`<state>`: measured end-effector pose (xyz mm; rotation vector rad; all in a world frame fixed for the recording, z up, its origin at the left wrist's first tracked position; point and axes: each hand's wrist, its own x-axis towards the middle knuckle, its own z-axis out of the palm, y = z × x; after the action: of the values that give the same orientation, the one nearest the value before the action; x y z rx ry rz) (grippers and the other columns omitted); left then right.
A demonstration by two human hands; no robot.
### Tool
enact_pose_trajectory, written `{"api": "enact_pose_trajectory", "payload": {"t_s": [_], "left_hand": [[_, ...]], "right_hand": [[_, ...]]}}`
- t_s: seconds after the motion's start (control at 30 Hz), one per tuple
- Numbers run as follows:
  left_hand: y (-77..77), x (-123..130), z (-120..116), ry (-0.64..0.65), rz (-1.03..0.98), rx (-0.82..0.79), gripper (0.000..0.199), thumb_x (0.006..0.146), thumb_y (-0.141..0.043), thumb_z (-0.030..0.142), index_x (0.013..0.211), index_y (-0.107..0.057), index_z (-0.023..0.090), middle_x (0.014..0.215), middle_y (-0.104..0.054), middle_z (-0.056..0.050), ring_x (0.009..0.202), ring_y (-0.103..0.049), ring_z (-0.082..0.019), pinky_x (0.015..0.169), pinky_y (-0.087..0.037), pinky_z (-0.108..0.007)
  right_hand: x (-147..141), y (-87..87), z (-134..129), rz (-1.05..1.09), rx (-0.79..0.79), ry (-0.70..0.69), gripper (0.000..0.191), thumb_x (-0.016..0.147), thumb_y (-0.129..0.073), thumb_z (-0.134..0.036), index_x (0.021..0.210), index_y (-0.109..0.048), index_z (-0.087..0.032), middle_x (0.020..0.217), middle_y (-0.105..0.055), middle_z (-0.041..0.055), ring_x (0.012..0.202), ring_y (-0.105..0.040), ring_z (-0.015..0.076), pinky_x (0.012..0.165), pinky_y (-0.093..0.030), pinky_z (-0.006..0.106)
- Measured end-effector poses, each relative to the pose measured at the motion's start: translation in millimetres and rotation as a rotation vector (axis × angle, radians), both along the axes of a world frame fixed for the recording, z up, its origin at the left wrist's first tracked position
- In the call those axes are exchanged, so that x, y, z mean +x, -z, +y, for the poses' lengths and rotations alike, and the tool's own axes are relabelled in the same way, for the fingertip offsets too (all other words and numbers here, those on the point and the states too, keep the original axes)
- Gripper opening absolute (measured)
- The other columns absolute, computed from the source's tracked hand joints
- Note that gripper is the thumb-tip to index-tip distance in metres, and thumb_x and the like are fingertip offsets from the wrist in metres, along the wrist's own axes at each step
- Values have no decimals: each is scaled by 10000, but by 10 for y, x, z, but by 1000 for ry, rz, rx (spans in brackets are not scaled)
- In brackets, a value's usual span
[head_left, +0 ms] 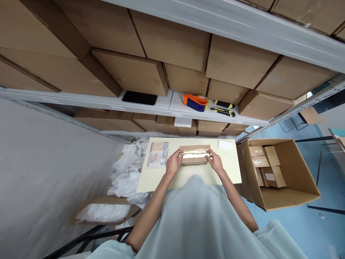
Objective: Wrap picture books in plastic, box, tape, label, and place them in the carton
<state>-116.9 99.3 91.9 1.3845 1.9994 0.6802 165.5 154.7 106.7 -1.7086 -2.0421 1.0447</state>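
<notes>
Small carton [193, 160], lying lengthwise across the pale yellow surface [188, 177], directly in front of the person's body. Shiny, wrinkled tape along the upper face, with a bright white strip just beside it; label or glare, impossible to tell at this scale. Both hands at opposite ends of the carton: left hand [173, 163] pinching the left end between thumb and fingers, right hand [215, 162] likewise at the right end. To the left on the same surface, a printed sheet [158, 155]; near the far right corner, a small white card [225, 145].

Beyond the surface, on the shelf [168, 105], from left to right: a dark phone [139, 98], an orange-and-blue tape dispenser [195, 102] and two yellow-and-black cutters [223, 108], one behind the other. Behind and above, rows of brown boxes [175, 43]; below, a white box [183, 121] among further brown ones. To the right of the surface, a large open carton [299, 165] containing several taped parcels [273, 176]. To the left, a heap of translucent plastic bags [128, 167].
</notes>
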Motion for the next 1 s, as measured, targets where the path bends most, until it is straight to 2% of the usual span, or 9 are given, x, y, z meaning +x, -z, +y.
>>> {"api": "enact_pose_trajectory", "payload": {"t_s": [0.13, 0.23, 0.3, 0.5, 0.67, 0.77, 0.87, 0.93, 1.0], "left_hand": [[27, -165, -79, -105, 28, -85, 309, 1085, -565, 414, 1259, -763, 253, 1069, -855, -79, 914, -784, -276, 796, -514, -308], [55, -287, -158, -161, -23, -75, 294, 1055, -600, 450, 1225, -763, 274, 1116, -854, -54, 915, -780, -251, 797, -516, -293], [56, -278, -158, -159, -46, -68, 276, 1037, -628, 469, 1187, -766, 282, 1134, -852, -50, 964, -786, -255, 799, -512, -286], [44, 6, 20, -48, 69, -169, 296, 1069, -589, 508, 1156, -757, 280, 757, -744, -28, 822, -744, -285, 713, -422, -299], [198, -20, 75, -88, 3, -191, 251, 1071, -598, 461, 1190, -733, 286, 968, -819, -35, 873, -749, -263, 739, -444, -293], [279, -116, 102, -109, 2, -184, 229, 1085, -572, 406, 1199, -721, 275, 1134, -836, -53, 965, -765, -257, 777, -472, -287], [311, -184, 160, -116, 3, -194, 191, 1068, -590, 359, 1158, -729, 265, 1103, -836, -60, 984, -775, -260, 787, -494, -283], [326, -196, 195, -105, -1, -202, 165, 1046, -625, 359, 1121, -741, 269, 1067, -834, -50, 962, -777, -254, 790, -510, -280], [347, -179, 204, -84, -3, -208, 155, 1030, -652, 371, 1105, -749, 277, 1053, -834, -41, 951, -775, -250, 796, -521, -282]], "right_hand": [[-204, 5, -264, -21, 41, -38, 358, 1116, -541, -396, 1433, -676, -298, 1598, -701, 88, 1094, -835, 274, 1043, -616, 399], [-314, 48, -386, -14, 49, -44, 389, 1124, -510, -386, 1472, -659, -298, 1711, -598, 110, 1224, -813, 292, 1083, -610, 413], [-283, 85, -372, 24, 7, -3, 389, 1103, -507, -364, 1452, -658, -281, 1654, -652, 118, 1248, -808, 304, 1084, -615, 429], [60, 123, -172, 209, -114, 123, 346, 1058, -534, -476, 1325, -661, -296, 1490, -753, 87, 1198, -831, 289, 974, -658, 395], [32, 130, -153, 135, -64, 53, 349, 1069, -497, -507, 1315, -641, -305, 1301, -810, 65, 1076, -850, 290, 957, -637, 385], [-107, 185, -148, 144, -58, 5, 316, 1066, -527, -492, 1290, -652, -309, 1377, -783, 61, 1081, -847, 279, 953, -619, 350], [-259, 286, -90, 48, -41, -5, 330, 1073, -485, -378, 1350, -643, -294, 1416, -770, 91, 1084, -826, 273, 974, -591, 346], [-309, 356, -34, -43, -43, 11, 365, 1058, -449, -299, 1367, -637, -252, 1222, -819, 110, 969, -809, 276, 933, -579, 351], [-293, 407, 3, -87, -58, 27, 362, 1045, -443, -282, 1343, -641, -232, 940, -801, 62, 826, -771, 276, 864, -567, 344]]}}
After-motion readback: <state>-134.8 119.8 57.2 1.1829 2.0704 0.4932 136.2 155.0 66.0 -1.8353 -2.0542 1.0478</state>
